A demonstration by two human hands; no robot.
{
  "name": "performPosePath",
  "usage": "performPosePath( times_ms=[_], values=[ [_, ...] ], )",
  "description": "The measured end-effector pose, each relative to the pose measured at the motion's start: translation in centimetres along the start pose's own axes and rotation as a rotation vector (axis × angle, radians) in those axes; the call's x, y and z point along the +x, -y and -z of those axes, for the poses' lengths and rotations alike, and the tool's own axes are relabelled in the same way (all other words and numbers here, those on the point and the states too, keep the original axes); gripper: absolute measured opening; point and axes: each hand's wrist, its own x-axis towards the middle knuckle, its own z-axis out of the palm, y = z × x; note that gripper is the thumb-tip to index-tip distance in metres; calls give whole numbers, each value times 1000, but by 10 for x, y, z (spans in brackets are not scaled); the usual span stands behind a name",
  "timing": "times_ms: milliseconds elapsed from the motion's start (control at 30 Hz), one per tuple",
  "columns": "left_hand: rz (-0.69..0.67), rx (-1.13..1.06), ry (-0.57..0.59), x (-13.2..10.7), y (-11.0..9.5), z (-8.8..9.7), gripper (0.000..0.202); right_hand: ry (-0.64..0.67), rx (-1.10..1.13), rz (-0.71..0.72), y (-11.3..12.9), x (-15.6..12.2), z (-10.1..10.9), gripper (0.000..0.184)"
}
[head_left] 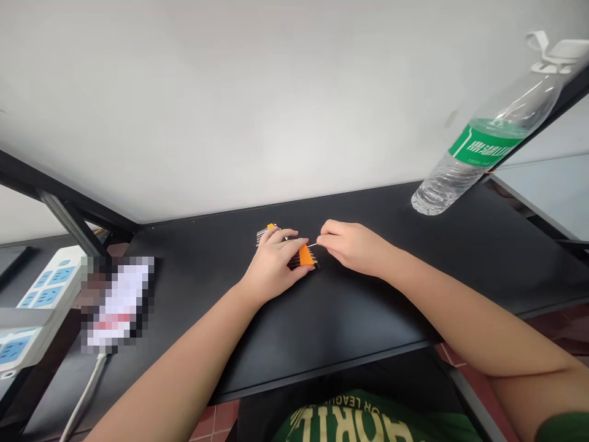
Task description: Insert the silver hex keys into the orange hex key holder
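On the black tabletop lies an orange holder (305, 255) with several thin metal rods through it; they look like hex keys. My left hand (276, 258) is closed over it, fingers across the top and thumb along the near edge, hiding much of its middle. A second orange part and rod ends show beyond my left fingertips. Just right of the holder, my right hand (352, 245) pinches the end of a thin metal hex key (313, 245). That key reaches to the holder's right edge; whether it is inside a slot I cannot tell.
A large clear water bottle (488, 144) with a green label stands at the back right. At the left are a pixelated flat object (120, 301) with a white cable (85, 393) and a white power strip (50, 288). A pale wall (276, 110) rises behind the black table (359, 313).
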Motion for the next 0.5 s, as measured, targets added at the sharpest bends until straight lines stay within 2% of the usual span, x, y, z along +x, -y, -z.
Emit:
performPosePath(
  times_ms=[133,233,400,500],
  values=[
    [-7,-13,9,0,-1,1,46,12,-31,20,6,0,-1,27],
    [-5,-28,30,1,-3,1,43,15,25,44,10,1,-4,28],
    [-51,-60,72,1,-6,1,34,-31,401,20,11,4,-9,23],
    [-71,-47,14,0,-7,1,36,-86,685,-131,7,7,-13,13]
  ],
)
